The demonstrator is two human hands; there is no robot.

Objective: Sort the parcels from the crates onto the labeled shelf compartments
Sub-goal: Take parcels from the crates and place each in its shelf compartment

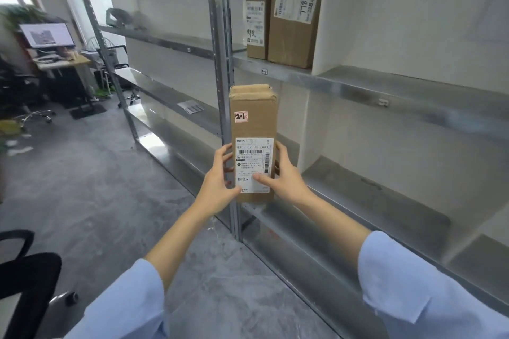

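Note:
A narrow brown cardboard parcel (pixel 253 121) stands upright in the air in front of the metal shelf unit (pixel 358 85). It bears a handwritten "2-1" tag and a white shipping label. My left hand (pixel 219 181) grips its lower left side. My right hand (pixel 283 176) grips the lower right side, thumb across the label. On the shelf above stand two brown parcels, a small one (pixel 257 25) and a larger one (pixel 296 12), over a small shelf label (pixel 264 71) that reads like "1-1".
A steel upright post (pixel 220 63) stands just behind the held parcel. Lower shelf boards (pixel 371 195) run off to the right. A desk with a monitor (pixel 46 34) and office chairs (pixel 24 278) stand at the left on a grey floor.

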